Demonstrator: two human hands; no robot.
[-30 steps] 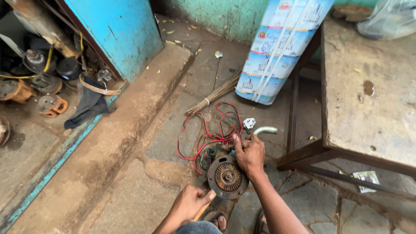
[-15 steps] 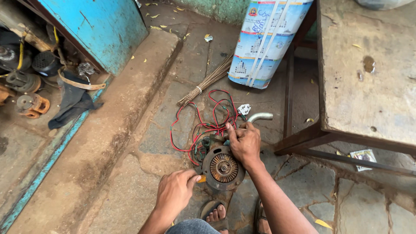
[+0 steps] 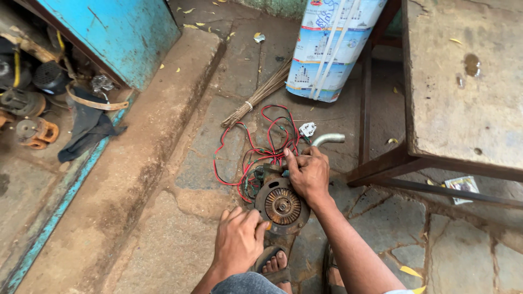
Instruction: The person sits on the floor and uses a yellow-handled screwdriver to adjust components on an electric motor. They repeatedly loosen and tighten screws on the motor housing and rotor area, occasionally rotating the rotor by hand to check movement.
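A person is crouching over a small motor (image 3: 282,206) that is lying on the stone floor (image 3: 163,245), just in front of their sandalled foot (image 3: 275,265) and near the leg of a wooden worktop (image 3: 463,92). The right hand (image 3: 309,173) is resting on the motor's upper edge, its fingers (image 3: 291,162) curling down onto the housing where the red wires (image 3: 256,147) are entering; whether they are pinching a wire or only pressing on the casing cannot be told. The left hand (image 3: 238,238) is lying at the motor's lower left side, fingers bent and closed round something small and orange that is barely showing, perhaps a tool handle. The motor's round finned face is pointing up and looks uncovered, so the work seems to be in its middle: the unit is exposed and steadied, yet the wires are lying in a loose tangle behind it, with a white plug (image 3: 308,129) at their far end unconnected and a bent grey pipe (image 3: 328,139) lying just beside it. Nothing looks closed up or tidied, so the wiring and any reassembly are probably left to do.
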